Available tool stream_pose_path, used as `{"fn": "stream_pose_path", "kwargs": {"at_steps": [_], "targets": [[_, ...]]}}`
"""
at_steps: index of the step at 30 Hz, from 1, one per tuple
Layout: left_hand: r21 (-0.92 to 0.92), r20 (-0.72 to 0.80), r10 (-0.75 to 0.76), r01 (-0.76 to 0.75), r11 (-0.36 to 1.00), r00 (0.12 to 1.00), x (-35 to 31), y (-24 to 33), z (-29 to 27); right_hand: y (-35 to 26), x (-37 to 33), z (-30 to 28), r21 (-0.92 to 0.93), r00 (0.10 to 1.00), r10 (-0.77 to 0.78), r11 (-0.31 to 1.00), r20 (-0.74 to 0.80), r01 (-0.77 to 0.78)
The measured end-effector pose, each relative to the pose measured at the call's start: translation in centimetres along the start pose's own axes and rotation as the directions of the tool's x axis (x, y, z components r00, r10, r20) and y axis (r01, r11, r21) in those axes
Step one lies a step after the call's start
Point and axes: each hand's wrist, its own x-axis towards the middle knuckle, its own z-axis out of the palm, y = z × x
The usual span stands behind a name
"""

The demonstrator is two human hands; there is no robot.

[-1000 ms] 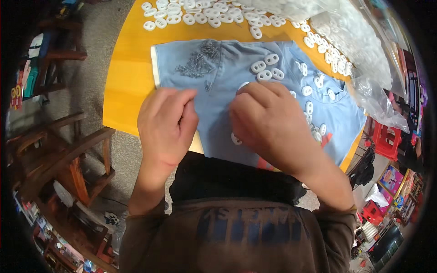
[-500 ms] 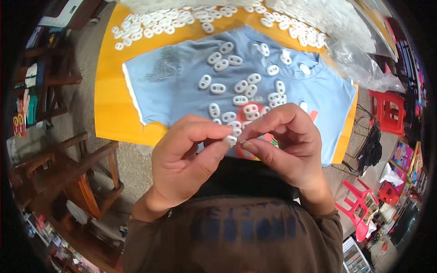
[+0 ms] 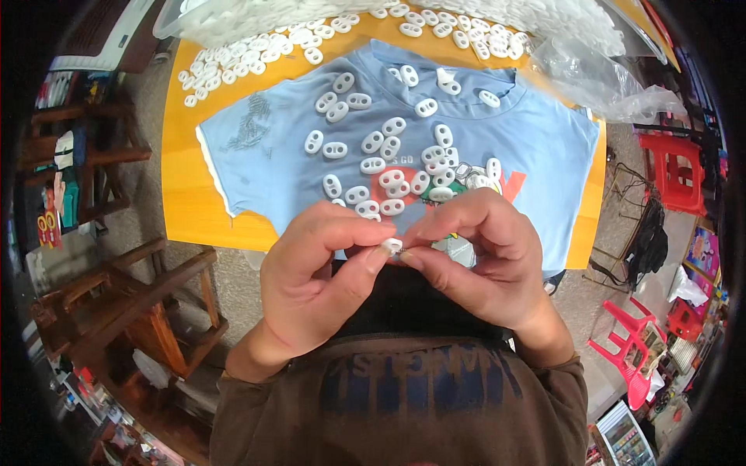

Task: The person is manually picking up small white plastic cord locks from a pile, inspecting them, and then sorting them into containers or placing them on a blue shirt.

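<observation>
My left hand [image 3: 315, 272] pinches a small white oval plastic piece [image 3: 393, 245] between thumb and forefinger, in front of my chest. From the other side my right hand [image 3: 486, 260] comes up against that piece, thumb and forefinger closed together at its edge. Whatever those right fingertips hold is too small and covered to make out. Beyond both hands a light-blue T-shirt [image 3: 280, 167] lies spread out. Scattered over it are several more white two-hole oval pieces [image 3: 373, 165], some of them bunched together above my right hand.
Under the shirt is a yellow tabletop [image 3: 183, 159]. At its far side lie many white ovals [image 3: 249, 56], beside a heaped white mass [image 3: 311, 12] and a clear plastic bag [image 3: 583, 78]. Wooden furniture [image 3: 140, 295] stands left, red stools [image 3: 672, 171] right.
My right fingertips, which held a tiny shiny bit apart from the white piece, now meet it. The view has shifted slightly, so the shirt sits further left.
</observation>
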Motion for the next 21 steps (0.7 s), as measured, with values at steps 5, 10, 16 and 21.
{"fn": "stream_pose_path", "kwargs": {"at_steps": [5,10,16,21], "targets": [[0.298,0.022,0.220,-0.216,0.930,0.975,0.4,0.1,0.1,-0.8,0.4,-0.6,-0.389,0.952,-0.236,0.873,0.193,0.295],[0.339,0.075,0.226,-0.238,0.910,0.971,0.6,-0.1,-0.1,-0.8,0.4,-0.4,-0.448,0.944,-0.265,0.832,0.198,0.328],[0.109,0.020,0.102,-0.104,0.989,0.995,-0.1,-1.3,-0.4,-0.7,0.5,0.1,-0.410,0.964,-0.211,0.874,0.159,0.259],[-0.072,-0.033,0.033,-0.035,0.997,0.999,-0.5,-1.6,-0.3,-0.9,0.3,0.5,-0.403,0.972,-0.208,0.884,0.110,0.235]]}}
